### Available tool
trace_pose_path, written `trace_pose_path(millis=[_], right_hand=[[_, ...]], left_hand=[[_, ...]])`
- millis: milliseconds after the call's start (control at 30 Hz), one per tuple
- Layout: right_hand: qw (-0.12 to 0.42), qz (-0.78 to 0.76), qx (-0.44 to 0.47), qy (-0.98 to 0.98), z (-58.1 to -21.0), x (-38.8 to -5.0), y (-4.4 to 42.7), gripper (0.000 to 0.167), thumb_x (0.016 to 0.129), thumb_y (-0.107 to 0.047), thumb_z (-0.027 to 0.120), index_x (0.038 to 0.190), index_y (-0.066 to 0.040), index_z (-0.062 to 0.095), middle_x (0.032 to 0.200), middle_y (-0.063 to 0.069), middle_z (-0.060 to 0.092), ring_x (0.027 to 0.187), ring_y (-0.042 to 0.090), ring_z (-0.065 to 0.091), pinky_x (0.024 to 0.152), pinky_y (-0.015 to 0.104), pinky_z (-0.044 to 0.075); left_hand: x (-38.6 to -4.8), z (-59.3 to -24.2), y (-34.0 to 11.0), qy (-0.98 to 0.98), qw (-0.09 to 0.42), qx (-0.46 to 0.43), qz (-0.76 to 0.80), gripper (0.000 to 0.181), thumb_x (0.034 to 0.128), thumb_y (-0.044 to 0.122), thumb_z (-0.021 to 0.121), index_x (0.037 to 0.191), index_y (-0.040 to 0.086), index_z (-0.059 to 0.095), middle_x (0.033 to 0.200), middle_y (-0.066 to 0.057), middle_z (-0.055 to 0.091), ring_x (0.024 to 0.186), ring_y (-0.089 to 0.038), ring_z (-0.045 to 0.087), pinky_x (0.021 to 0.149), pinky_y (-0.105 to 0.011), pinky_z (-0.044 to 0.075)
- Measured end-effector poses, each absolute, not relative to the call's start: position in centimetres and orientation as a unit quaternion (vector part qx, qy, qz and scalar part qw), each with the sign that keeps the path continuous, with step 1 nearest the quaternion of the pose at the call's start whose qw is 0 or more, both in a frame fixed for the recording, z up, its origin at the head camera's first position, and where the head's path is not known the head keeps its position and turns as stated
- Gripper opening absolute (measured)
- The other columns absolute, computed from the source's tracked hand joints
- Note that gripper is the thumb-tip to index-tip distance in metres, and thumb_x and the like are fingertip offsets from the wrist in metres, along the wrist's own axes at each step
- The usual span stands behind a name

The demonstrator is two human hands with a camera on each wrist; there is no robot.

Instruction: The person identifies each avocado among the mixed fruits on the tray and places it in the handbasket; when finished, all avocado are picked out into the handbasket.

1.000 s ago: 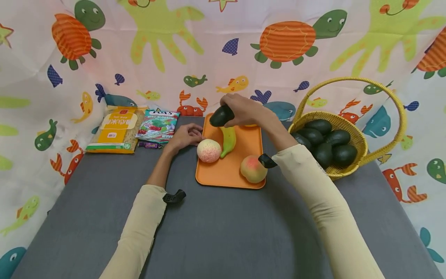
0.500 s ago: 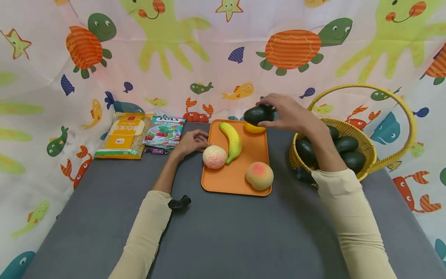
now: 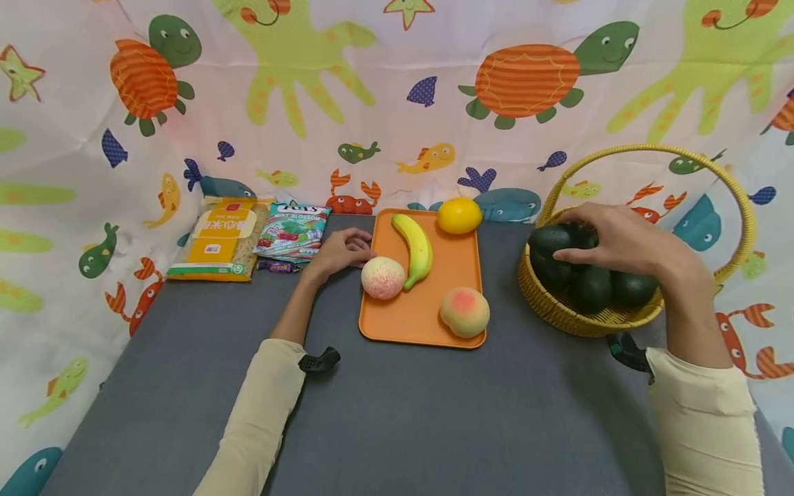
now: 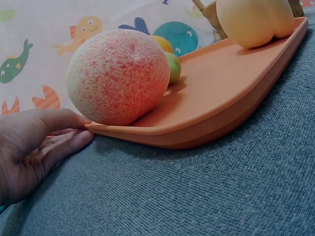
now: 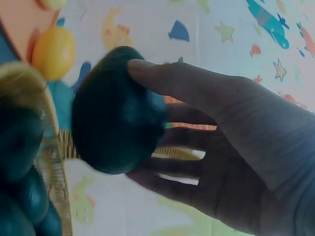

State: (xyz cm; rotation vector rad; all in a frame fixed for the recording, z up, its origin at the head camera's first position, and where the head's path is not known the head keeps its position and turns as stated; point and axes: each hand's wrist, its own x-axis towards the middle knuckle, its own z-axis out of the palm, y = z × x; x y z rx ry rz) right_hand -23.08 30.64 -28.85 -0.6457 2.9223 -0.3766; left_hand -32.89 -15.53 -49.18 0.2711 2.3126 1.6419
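My right hand grips a dark green avocado with the thumb on one side and fingers on the other. In the head view it is over the wicker basket, where several more avocados lie. At the left edge of the orange tray, my left hand pinches the rim between its fingertips, as the left wrist view shows. The tray bears a speckled pinkish peach near that hand, a banana, a lemon at the back right and a second peach at the front right.
Left of the tray lie a yellow bag of grain, a teal sweets bag and a small purple packet. The basket's tall handle arches up at the right. Behind hangs a sea-animal curtain.
My right hand has carried the avocado rightward from above the tray to the basket, uncovering the lemon. The left hand stays at the tray rim.
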Motion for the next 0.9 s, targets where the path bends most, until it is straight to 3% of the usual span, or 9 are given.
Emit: trace_pose_path(millis=[133, 300, 400, 533, 733, 900], right_hand=[[0.118, -0.087, -0.212, 0.966, -29.9, -22.4, 32.3, 0.058, 0.087, -0.043, 0.084, 0.126, -0.003, 0.069, 0.119, 0.012, 0.073, 0.101, 0.024, 0.066, 0.088, 0.049, 0.056], [0.203, -0.075, -0.227, 0.949, -31.4, -22.0, 32.9, 0.061, 0.095, -0.044, 0.074, 0.132, 0.003, 0.067, 0.125, 0.017, 0.071, 0.106, 0.026, 0.067, 0.094, 0.055, 0.055], [0.199, -0.089, -0.234, 0.947, -31.9, -21.9, 32.8, 0.047, 0.097, -0.031, 0.074, 0.130, 0.003, 0.068, 0.124, 0.016, 0.070, 0.105, 0.025, 0.069, 0.093, 0.053, 0.057], [0.181, -0.092, -0.236, 0.950, -32.2, -22.1, 32.4, 0.027, 0.094, -0.012, 0.076, 0.117, 0.000, 0.071, 0.110, 0.008, 0.075, 0.095, 0.020, 0.069, 0.085, 0.047, 0.059], [0.183, -0.080, -0.217, 0.956, -32.5, -22.6, 31.9, 0.022, 0.089, -0.004, 0.079, 0.109, 0.001, 0.070, 0.098, 0.008, 0.073, 0.086, 0.020, 0.064, 0.080, 0.047, 0.057], [0.187, -0.063, -0.181, 0.963, -33.2, -22.6, 31.2, 0.018, 0.085, 0.005, 0.077, 0.092, -0.002, 0.061, 0.082, 0.006, 0.055, 0.075, 0.021, 0.051, 0.068, 0.037, 0.044]], left_hand=[[-32.8, -49.0, -15.8, 0.805, 0.148, 0.094, 0.567, 0.045, 0.0949, 0.019, 0.077, 0.135, 0.004, 0.062, 0.107, -0.013, 0.067, 0.087, -0.013, 0.070, 0.078, -0.028, 0.063], [-32.7, -48.6, -16.2, 0.808, 0.145, 0.091, 0.564, 0.045, 0.0948, 0.019, 0.077, 0.134, 0.004, 0.062, 0.105, -0.012, 0.067, 0.086, -0.012, 0.070, 0.077, -0.026, 0.063], [-32.8, -48.5, -16.3, 0.810, 0.143, 0.095, 0.561, 0.046, 0.0950, 0.020, 0.077, 0.135, 0.004, 0.061, 0.106, -0.012, 0.067, 0.085, -0.011, 0.070, 0.077, -0.026, 0.063], [-32.8, -48.5, -16.6, 0.813, 0.142, 0.092, 0.557, 0.045, 0.0955, 0.019, 0.076, 0.135, 0.004, 0.061, 0.106, -0.013, 0.067, 0.085, -0.011, 0.069, 0.078, -0.026, 0.063], [-32.9, -48.6, -16.6, 0.809, 0.139, 0.089, 0.564, 0.044, 0.0958, 0.016, 0.076, 0.135, 0.003, 0.061, 0.106, -0.012, 0.067, 0.086, -0.010, 0.070, 0.078, -0.027, 0.063], [-33.0, -48.5, -16.4, 0.808, 0.141, 0.088, 0.565, 0.044, 0.0962, 0.016, 0.075, 0.136, 0.003, 0.061, 0.107, -0.013, 0.067, 0.087, -0.011, 0.070, 0.078, -0.027, 0.063]])
